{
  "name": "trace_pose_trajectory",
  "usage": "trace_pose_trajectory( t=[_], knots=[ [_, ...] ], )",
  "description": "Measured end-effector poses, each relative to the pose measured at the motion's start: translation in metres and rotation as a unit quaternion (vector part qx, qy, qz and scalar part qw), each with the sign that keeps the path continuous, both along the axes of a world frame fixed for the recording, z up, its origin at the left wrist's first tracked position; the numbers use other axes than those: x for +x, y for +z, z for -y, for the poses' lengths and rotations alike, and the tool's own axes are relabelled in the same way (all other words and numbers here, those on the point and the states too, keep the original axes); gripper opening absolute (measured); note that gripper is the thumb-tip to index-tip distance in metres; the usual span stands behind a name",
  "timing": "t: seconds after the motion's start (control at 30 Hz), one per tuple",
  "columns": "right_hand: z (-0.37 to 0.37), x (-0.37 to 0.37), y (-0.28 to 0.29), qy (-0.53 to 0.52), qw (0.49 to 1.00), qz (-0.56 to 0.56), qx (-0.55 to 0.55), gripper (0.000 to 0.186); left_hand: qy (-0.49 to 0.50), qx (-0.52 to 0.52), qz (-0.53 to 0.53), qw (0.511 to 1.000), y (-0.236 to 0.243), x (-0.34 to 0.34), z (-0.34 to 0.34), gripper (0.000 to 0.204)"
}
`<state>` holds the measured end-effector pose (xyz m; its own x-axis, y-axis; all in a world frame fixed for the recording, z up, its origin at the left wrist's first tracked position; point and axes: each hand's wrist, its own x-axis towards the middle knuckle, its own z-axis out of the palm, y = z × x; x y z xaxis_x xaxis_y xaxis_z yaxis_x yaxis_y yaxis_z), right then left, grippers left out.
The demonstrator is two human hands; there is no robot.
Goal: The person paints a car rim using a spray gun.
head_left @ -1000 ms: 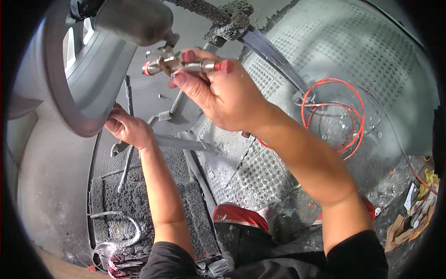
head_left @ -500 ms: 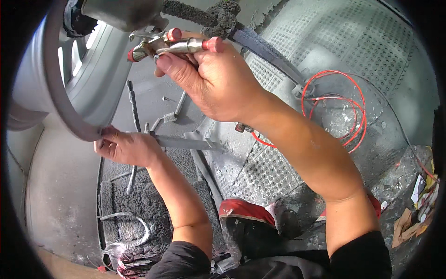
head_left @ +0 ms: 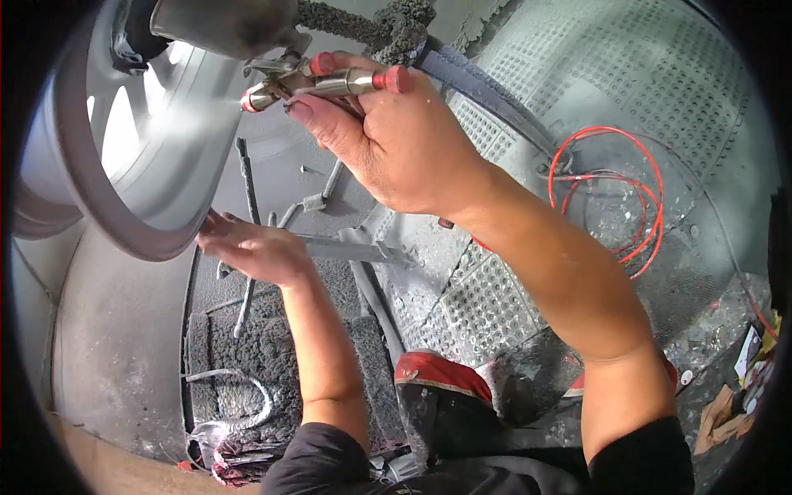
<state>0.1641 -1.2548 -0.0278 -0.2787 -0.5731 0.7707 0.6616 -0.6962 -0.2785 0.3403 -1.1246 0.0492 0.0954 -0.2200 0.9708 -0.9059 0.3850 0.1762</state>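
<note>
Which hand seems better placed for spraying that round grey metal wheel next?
Probably the right hand: it grips the silver metal spray gun with red knobs, its red-ringed nozzle facing the wheel and giving off white mist. The left hand is at the wheel's lower edge.

Through the head camera I find the grey floor [head_left: 701, 346] mottled and flecked with white. Dotted matting [head_left: 495, 309] covers part of it. I record a red hose [head_left: 660, 198] lying in loose loops and, toward the right edge, torn brown scraps [head_left: 716, 412] with a white scrap [head_left: 747, 353] near them.
</note>
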Motion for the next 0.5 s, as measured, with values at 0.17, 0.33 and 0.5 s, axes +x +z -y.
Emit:
trace_pose_trajectory(
  t=[0.17,0.33,0.5],
  knots=[
    [-0.001,-0.015,0.001,0.04,0.998,-0.021,0.044,0.022,0.005,-0.026,-0.049,0.998,-0.024,-0.112,-0.006,0.067],
    [-0.002,-0.011,0.006,0.034,0.999,-0.017,0.038,0.026,-0.189,0.005,0.08,0.979,-0.011,-0.119,-0.03,0.079],
    [-0.004,-0.018,0.007,0.04,0.996,-0.072,0.035,0.026,0.025,0.052,-0.048,0.997,0.007,-0.006,-0.021,0.071]
  ],
)
